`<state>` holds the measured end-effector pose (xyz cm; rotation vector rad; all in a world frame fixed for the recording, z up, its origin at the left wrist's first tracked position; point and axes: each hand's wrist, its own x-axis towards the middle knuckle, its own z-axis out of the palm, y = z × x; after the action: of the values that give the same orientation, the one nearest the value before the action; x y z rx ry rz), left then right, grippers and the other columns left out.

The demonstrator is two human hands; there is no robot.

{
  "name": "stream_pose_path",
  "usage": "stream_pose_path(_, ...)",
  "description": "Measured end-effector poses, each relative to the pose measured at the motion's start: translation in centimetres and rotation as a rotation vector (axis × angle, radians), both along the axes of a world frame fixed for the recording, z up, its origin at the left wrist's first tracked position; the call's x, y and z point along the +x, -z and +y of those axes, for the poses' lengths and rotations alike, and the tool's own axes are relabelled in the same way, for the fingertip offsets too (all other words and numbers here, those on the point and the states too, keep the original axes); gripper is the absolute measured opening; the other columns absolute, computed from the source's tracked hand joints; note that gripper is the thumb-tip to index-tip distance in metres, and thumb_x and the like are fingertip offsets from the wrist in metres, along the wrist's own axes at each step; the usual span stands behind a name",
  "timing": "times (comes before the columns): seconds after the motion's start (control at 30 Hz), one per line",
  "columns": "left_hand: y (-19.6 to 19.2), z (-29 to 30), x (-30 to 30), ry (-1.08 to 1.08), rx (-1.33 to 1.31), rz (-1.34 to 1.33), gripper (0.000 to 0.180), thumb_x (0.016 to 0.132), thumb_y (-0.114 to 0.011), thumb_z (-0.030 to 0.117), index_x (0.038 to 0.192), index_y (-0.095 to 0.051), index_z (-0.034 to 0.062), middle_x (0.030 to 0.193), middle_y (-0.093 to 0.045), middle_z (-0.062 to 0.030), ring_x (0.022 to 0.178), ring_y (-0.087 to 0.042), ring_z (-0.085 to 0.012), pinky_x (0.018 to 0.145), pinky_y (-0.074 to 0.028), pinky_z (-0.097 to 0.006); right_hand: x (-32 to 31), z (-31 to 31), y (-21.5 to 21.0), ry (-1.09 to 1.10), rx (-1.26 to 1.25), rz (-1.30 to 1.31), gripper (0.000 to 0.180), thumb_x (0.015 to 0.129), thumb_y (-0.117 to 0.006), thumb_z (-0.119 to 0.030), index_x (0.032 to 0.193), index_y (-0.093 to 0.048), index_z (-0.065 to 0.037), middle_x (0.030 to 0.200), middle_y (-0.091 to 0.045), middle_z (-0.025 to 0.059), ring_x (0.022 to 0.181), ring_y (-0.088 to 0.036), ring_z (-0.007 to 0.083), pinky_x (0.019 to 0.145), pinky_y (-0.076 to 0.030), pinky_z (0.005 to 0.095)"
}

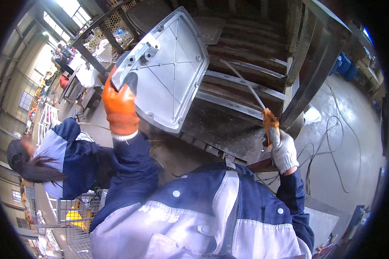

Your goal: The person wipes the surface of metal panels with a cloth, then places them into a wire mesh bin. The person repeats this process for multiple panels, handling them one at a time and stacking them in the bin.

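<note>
My left hand (121, 105), in an orange coated glove, grips the near left edge of a grey cast metal panel (170, 69) and holds it up, tilted. Thin ribs cross the panel's inner face, bolt holes dot its rim, and a small bracket stands out near my fingers. On the right, my right hand (283, 149), in a white knit glove, is closed round an orange-handled air blow gun (269, 123). Its long thin metal tube (244, 82) points up and left toward the panel, apart from it. Part of the gun's handle is hidden by my fingers.
Ahead stands a dark metal frame with slatted bars (242, 84) and a thick upright post (311, 73). A loose hose (333, 125) lies on the floor at right. A person (58, 159) is close on my left, beside a wire basket (75, 228).
</note>
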<state>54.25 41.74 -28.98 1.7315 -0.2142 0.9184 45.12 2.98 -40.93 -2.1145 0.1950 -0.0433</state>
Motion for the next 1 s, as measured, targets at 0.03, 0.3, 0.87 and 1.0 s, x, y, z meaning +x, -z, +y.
stream_pose_path(0.03,-0.1,0.1,0.1,0.028,-0.014,-0.005,0.033,0.090,-0.061,0.005,0.121,-0.059,-0.0046,0.111,-0.065,-0.0078,0.097,-0.062,-0.0152,0.086,-0.048,-0.028,-0.6,-0.1,0.4,-0.056,-0.022,-0.020,0.055,0.096,-0.048,-0.050,0.093,-0.064,0.003,0.065,-0.060,0.0152,0.061,-0.060,0.0254,0.060,-0.046,0.0379)
stream_pose_path(0.3,0.2,-3.2,-1.3,0.023,-0.030,-0.041,0.048,0.077,-0.049,-0.010,0.123,-0.057,-0.0047,0.104,-0.066,-0.0135,0.090,-0.063,-0.0166,0.079,-0.050,-0.027,-9.8,-4.1,-0.7,-0.017,0.864,-0.140,0.063,0.091,-0.056,-0.052,0.126,-0.046,0.001,0.102,-0.061,0.0144,0.085,-0.061,0.0239,0.076,-0.051,0.0375)
stream_pose_path(0.87,3.7,-5.6,-6.8,-0.043,0.260,-0.376,0.041,0.070,-0.067,0.001,0.111,-0.063,0.0006,0.109,-0.066,-0.0210,0.100,-0.064,-0.0386,0.087,-0.052,-0.043,-4.8,-5.7,0.0,0.077,0.249,-0.475,0.065,0.098,-0.039,-0.058,0.126,-0.045,0.001,0.110,-0.055,0.0117,0.086,-0.056,0.0180,0.080,-0.046,0.0308)
stream_pose_path(1.0,6.1,-4.2,-17.1,-0.100,-0.265,0.092,0.036,0.082,-0.065,0.001,0.118,-0.061,-0.0024,0.108,-0.069,-0.0105,0.093,-0.064,-0.0150,0.082,-0.051,-0.028,-2.4,-6.2,0.8,-0.172,0.219,-0.423,0.065,0.098,-0.039,-0.058,0.128,-0.044,0.000,0.111,-0.055,0.0109,0.089,-0.055,0.0177,0.082,-0.045,0.0306)
